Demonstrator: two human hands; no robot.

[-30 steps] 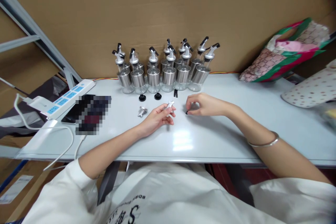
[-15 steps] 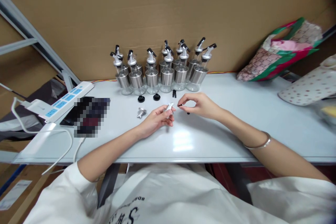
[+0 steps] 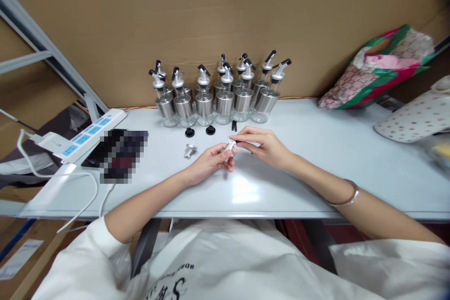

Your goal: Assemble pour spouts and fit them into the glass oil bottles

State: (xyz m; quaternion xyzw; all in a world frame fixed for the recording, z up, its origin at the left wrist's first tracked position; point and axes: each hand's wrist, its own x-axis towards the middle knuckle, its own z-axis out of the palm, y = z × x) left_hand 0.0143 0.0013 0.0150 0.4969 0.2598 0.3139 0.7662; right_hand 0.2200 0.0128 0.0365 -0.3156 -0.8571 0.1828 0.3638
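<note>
My left hand point(image 3: 213, 159) is closed on a silver pourer spout point(image 3: 230, 145) above the table. From the right, my right hand point(image 3: 264, 146) pinches a small black flip cap point(image 3: 237, 141) against the spout's tip; my fingers hide most of the cap. Another silver pourer spout point(image 3: 190, 151) lies on the table left of my hands. Behind it are two round black stoppers point(image 3: 190, 132). Small black caps point(image 3: 234, 125) lie just beyond my right fingers.
Several glass bottles with steel sleeves and pourer tops point(image 3: 204, 103) stand along the cardboard wall. At left are a white power strip point(image 3: 94, 133), cables and a blurred-out dark object point(image 3: 123, 157). A patterned bag point(image 3: 365, 79) and a spotted white container point(image 3: 408, 119) occupy the right.
My right hand has moved left and brought the black flip cap up to the pourer spout. The left hand keeps hold of the spout, nearly still.
</note>
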